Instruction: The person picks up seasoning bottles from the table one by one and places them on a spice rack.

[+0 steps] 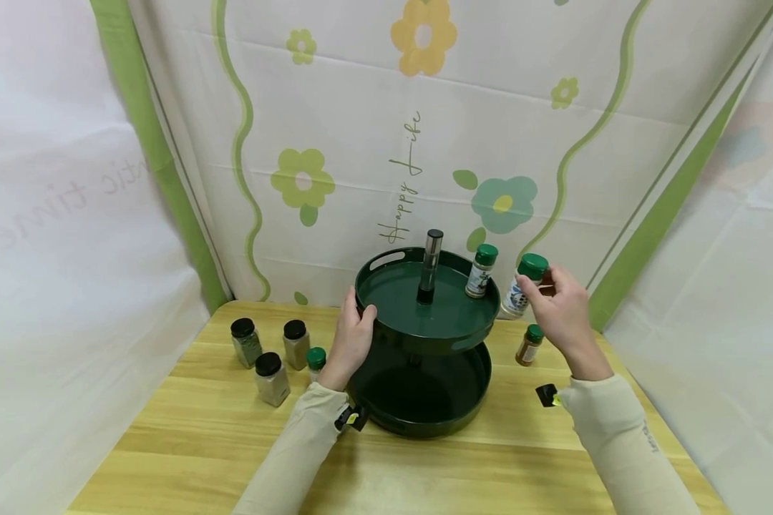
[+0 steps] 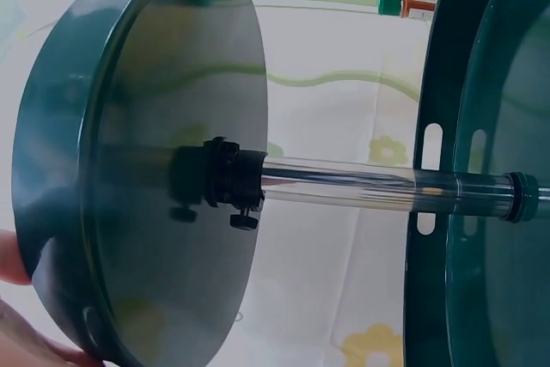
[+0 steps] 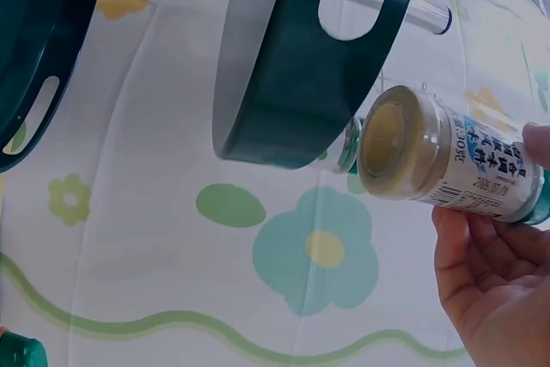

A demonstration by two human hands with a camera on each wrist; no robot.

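My right hand [image 1: 562, 309] grips a spice jar with a green lid [image 1: 519, 286] between thumb and fingers. The jar is in the air, just right of the upper tray of a dark green two-tier rack [image 1: 393, 332]. In the right wrist view the jar's pale base and printed label [image 3: 485, 165] face the camera. My left hand [image 1: 348, 340] rests against the upper tray's left side, thumb by the rim and fingers along the outer wall. Another green-lidded jar [image 1: 480, 272] stands on the upper tray, right of the clear central post [image 1: 430, 266].
The lower tray [image 1: 419, 429] sits on the wooden table [image 1: 187, 458]. A small green-lidded jar with reddish contents [image 1: 529, 346] stands at right. Left are black-lidded jars [image 1: 273, 380] and a green-lidded jar [image 1: 316, 360] partly behind my left hand. Patterned curtains [image 1: 354, 107] enclose the table.
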